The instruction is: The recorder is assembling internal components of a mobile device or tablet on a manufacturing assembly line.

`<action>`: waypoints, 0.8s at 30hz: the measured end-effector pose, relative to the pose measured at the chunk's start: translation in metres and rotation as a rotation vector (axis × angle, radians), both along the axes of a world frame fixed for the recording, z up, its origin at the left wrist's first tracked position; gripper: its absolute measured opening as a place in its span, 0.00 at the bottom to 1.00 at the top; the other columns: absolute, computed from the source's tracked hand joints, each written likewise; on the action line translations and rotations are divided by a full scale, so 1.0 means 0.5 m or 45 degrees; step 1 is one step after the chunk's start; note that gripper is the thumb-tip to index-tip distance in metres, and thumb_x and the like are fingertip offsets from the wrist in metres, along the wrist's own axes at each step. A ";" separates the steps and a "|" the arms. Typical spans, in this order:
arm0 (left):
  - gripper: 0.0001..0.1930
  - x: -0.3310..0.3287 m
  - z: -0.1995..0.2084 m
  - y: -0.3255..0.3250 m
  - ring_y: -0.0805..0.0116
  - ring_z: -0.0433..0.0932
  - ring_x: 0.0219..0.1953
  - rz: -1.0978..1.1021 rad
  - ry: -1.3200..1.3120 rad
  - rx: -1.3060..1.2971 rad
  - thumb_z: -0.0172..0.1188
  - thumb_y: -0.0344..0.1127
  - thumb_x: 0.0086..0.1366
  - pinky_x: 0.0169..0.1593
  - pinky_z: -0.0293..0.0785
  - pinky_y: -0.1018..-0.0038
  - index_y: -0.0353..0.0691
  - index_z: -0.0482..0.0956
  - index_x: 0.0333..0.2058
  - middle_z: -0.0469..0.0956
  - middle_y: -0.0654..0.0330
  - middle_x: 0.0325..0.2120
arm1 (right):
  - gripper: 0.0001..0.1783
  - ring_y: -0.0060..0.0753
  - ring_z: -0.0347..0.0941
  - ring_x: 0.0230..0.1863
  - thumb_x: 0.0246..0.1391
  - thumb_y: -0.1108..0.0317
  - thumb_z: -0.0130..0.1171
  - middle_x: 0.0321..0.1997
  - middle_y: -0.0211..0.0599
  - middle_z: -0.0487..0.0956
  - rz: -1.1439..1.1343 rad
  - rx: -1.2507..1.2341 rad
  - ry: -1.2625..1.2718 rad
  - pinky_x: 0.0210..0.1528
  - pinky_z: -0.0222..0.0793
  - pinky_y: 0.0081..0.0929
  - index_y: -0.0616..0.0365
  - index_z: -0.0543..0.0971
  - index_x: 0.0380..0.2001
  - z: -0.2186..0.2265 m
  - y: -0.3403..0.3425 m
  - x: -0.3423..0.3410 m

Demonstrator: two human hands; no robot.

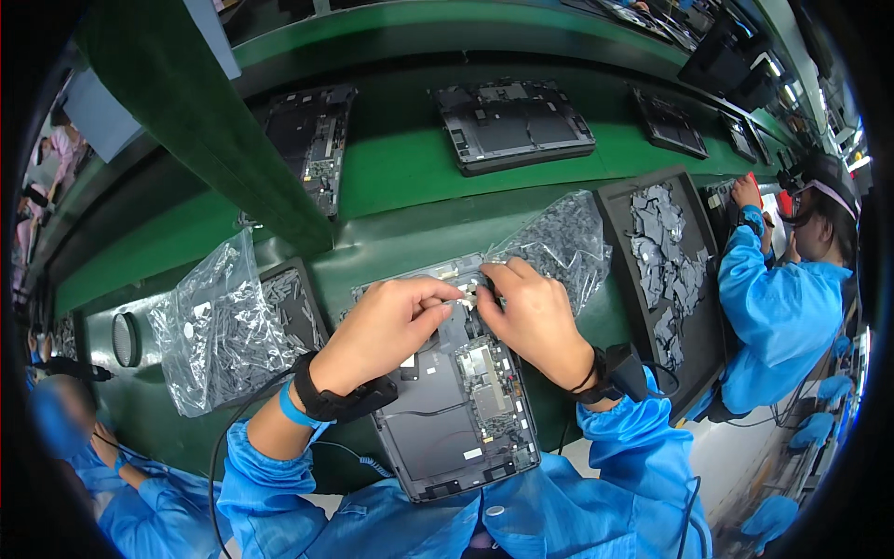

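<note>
An opened laptop chassis (424, 387), dark grey, lies in front of me with its circuit board (486, 382) and thin cables exposed. Over its far part my two hands meet, almost fingertip to fingertip. The thumb and index finger of my left hand (386, 321) are closed in a pinch beside a small pale part (468, 294). My right hand (535, 307) is bent down from the other side, its thumb and index finger also drawn together at that spot. Whatever is between the fingers is too small or too hidden to name.
On the left, a clear bag (219, 326) of small dark parts lies by a tray (298, 303). Another bag (563, 247) and a black tray (712, 326) of grey pieces sit right. More laptop chassis (517, 126) line the green shelf. A co-worker (782, 289) works at right.
</note>
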State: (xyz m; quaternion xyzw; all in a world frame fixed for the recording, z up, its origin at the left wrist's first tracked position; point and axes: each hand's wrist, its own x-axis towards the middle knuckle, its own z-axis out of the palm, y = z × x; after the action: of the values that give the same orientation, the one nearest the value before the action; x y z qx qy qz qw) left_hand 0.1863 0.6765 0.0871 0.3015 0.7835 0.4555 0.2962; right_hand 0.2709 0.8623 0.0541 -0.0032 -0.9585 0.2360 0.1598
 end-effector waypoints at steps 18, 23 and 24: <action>0.12 0.004 -0.017 -0.005 0.81 0.71 0.22 -0.039 0.072 0.047 0.57 0.26 0.63 0.28 0.68 0.78 0.31 0.77 0.46 0.76 0.65 0.22 | 0.05 0.45 0.76 0.33 0.45 0.75 0.66 0.29 0.38 0.75 0.191 -0.174 0.175 0.34 0.73 0.36 0.57 0.81 0.29 0.010 0.014 -0.016; 0.13 0.000 -0.019 -0.004 0.80 0.72 0.23 -0.040 0.013 0.033 0.57 0.26 0.64 0.28 0.68 0.78 0.30 0.75 0.47 0.76 0.65 0.23 | 0.04 0.45 0.75 0.33 0.44 0.73 0.66 0.29 0.38 0.74 0.275 -0.230 0.016 0.35 0.72 0.37 0.57 0.82 0.27 0.019 0.037 -0.040; 0.13 0.000 -0.018 -0.004 0.80 0.72 0.23 -0.042 0.013 0.030 0.57 0.26 0.64 0.28 0.68 0.78 0.30 0.75 0.47 0.76 0.65 0.23 | 0.04 0.45 0.75 0.34 0.43 0.72 0.66 0.29 0.38 0.74 0.314 -0.226 -0.079 0.36 0.72 0.37 0.57 0.82 0.26 0.027 0.043 -0.048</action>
State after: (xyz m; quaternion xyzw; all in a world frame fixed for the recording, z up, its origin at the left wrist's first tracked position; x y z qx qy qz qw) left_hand 0.1862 0.6747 0.0779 0.3203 0.7745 0.4582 0.2960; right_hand 0.2472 0.8839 0.0677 0.0930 -0.9315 0.3376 0.0989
